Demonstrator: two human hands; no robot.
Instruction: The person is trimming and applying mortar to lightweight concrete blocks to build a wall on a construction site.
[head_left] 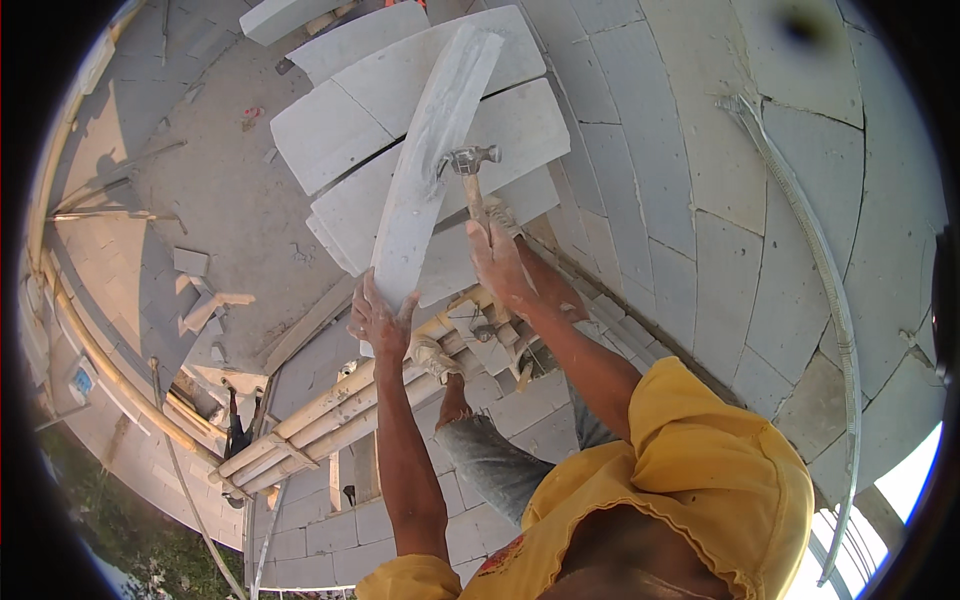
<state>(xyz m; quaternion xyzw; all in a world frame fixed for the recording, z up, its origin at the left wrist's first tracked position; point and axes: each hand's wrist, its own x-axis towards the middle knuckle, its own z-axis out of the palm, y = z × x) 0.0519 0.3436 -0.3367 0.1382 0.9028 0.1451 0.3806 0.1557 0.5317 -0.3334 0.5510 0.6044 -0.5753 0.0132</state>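
Nearest, at 6 o'clock, a yellow shirt [690,470] with frayed sleeve edges fills the lower frame. Above it the left hand [382,322] grips the lower end of one long, narrow, dusty grey stone slab [432,160], fingers clamped on its edge. At 1 o'clock from that hand, the right hand [500,262] is wrapped shut around the wooden handle of one steel claw hammer [472,172], whose head touches the slab. Farther, toward 12 o'clock, about four curved pale blocks [350,120] lie stacked under the slab. Bamboo poles [320,425] run at 8 o'clock.
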